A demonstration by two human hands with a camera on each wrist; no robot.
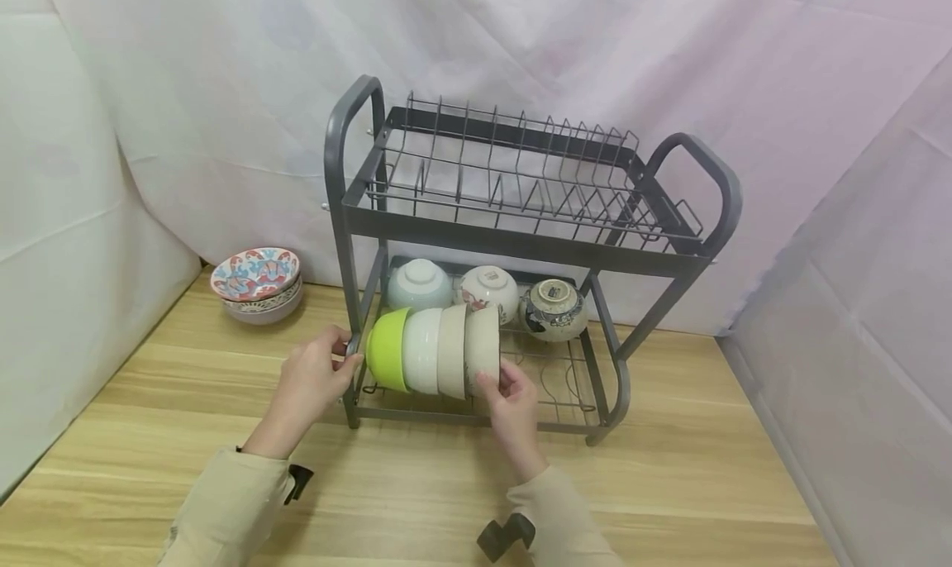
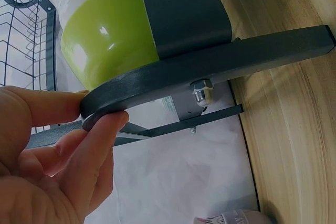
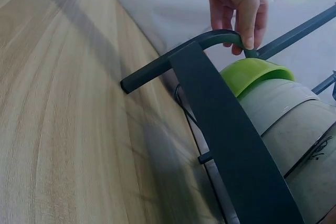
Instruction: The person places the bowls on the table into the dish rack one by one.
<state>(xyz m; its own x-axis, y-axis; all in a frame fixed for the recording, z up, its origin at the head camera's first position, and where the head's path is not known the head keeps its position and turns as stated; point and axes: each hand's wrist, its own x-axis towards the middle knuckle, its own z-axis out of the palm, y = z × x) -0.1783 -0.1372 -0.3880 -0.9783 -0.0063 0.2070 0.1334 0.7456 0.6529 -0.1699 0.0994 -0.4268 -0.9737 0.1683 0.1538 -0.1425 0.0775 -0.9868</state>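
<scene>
My left hand pinches the curved front bend of the dark dish rack's lower left frame between thumb and fingers. My right hand grips the rim of the rightmost beige bowl, its thumb on the near side. That bowl is nested on its side with another beige bowl, a white bowl and a green bowl, in a row along the front of the lower tier. The green bowl's base faces the frame beside my left hand. In the right wrist view, my right hand is almost wholly out of frame.
Behind the row, a pale blue bowl, a floral white bowl and a dark-patterned bowl stand upside down. The wire upper tier overhangs them. Patterned bowls are stacked on the wooden table, left of the rack.
</scene>
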